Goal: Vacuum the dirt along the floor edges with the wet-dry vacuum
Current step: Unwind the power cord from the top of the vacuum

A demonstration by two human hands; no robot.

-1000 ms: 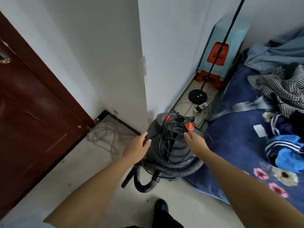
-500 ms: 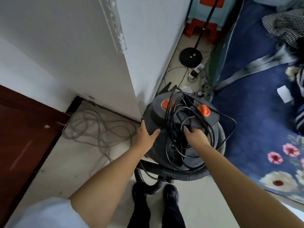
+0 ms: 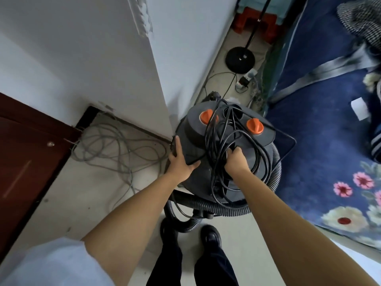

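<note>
A dark grey wet-dry vacuum [image 3: 193,131] with two orange knobs stands on the floor at a white wall corner, right in front of me. A black power cord [image 3: 231,139] lies coiled in loops over its lid. Its ribbed grey hose [image 3: 218,207] curls around the base toward my shoes. My left hand [image 3: 181,159] rests flat on the lid's left side with fingers spread. My right hand [image 3: 237,159] has its fingers curled into the middle of the lid among the cord loops, gripping the vacuum's top handle; the handle itself is mostly hidden.
A tangle of grey cable [image 3: 115,147] lies on the floor by the dark red door [image 3: 26,162] at left. A blue floral blanket [image 3: 329,153] fills the right. Behind the vacuum are a black lamp base [image 3: 240,58], a power strip [image 3: 246,79] and a red stool [image 3: 253,19].
My view has tilted down and come closer to the vacuum. My right hand moved from the lid's edge into the cord loops and curled its fingers there; my left hand settled flat on the lid.
</note>
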